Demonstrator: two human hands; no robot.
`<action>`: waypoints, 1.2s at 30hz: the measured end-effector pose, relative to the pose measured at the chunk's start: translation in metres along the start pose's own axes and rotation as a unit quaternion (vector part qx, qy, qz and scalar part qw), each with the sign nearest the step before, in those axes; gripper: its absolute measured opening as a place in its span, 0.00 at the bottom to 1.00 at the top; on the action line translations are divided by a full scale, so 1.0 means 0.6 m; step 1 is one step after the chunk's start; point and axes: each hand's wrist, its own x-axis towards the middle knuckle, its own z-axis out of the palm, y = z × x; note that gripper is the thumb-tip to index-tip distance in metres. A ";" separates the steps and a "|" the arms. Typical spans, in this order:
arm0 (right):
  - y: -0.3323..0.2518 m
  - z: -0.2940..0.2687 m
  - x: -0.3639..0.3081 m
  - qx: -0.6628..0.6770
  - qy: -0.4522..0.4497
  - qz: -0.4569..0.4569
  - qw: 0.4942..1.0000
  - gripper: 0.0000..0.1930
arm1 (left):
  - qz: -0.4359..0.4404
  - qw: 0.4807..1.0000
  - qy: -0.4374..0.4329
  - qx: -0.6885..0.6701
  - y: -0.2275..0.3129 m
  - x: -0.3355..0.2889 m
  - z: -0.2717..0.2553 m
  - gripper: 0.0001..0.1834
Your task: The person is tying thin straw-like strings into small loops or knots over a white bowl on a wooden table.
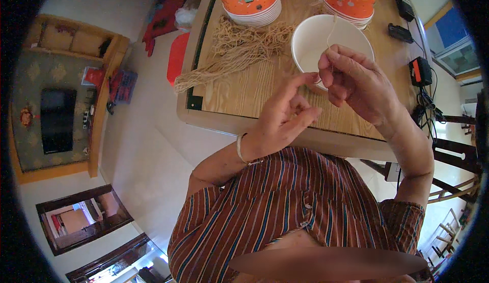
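My right hand is closed, its thumb and finger pinching a thin beige string whose end rises above the fingertips. A white paper bucket stands on the wooden table just behind that hand, its wide mouth facing me. To the left, my left hand has its thumb and fingers apart. Its index fingertip reaches close to the right hand's fingers; whether it touches the string is too small to tell. Left of the bucket lies a loose, tangled bundle of beige strings, its tail reaching the table's left edge.
Two stacks of orange printed paper buckets, one at the back left and one at the back right, stand on the table. Black adapters and a black-and-orange battery pack with cables lie along the right edge. A red stool stands left.
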 end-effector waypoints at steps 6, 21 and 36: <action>-0.007 -0.006 0.007 0.012 0.004 -0.022 1.000 0.14 | -0.057 0.994 -0.060 -0.074 -0.025 0.004 -0.021 0.14; -0.038 -0.058 0.005 -0.373 0.118 -0.059 0.919 0.10 | 0.021 0.974 0.035 0.221 0.025 0.002 -0.134 0.11; -0.003 -0.006 0.030 -0.291 -0.042 -0.101 0.950 0.21 | 0.234 0.879 -0.033 0.414 0.056 0.088 -0.064 0.07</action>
